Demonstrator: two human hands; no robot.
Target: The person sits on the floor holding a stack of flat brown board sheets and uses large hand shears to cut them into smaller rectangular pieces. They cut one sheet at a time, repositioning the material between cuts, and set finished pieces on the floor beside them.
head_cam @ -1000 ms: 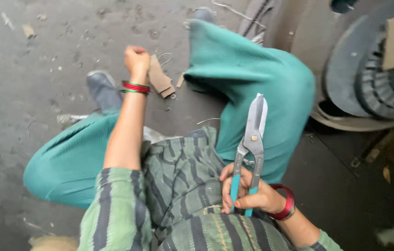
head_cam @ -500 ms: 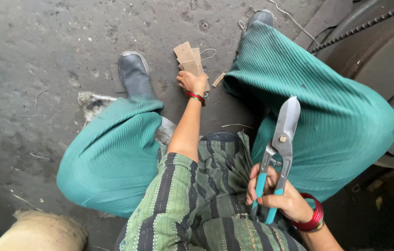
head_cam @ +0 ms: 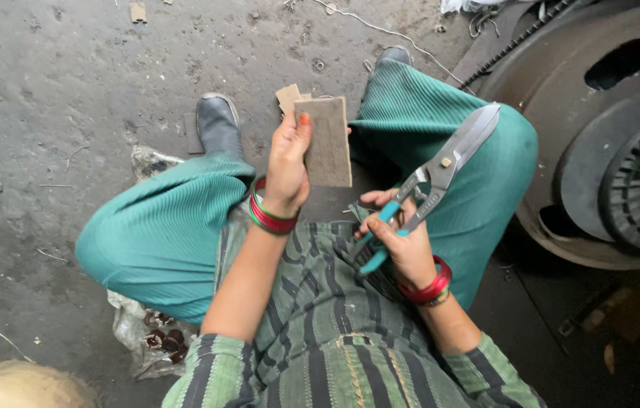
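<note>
Our left hand (head_cam: 287, 162) pinches a flat brown rectangular piece (head_cam: 328, 141) upright above our knees. Our right hand (head_cam: 399, 245) grips the teal-handled tin snips (head_cam: 431, 177), blades closed. We judge it best to steady the piece, then open the blades squarely onto its edge.

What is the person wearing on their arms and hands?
Both hands are bare. The left hand has red and green bangles at the wrist, and the right hand has red bangles too. The sleeves are green with dark stripes and reach just past the elbows.
</note>
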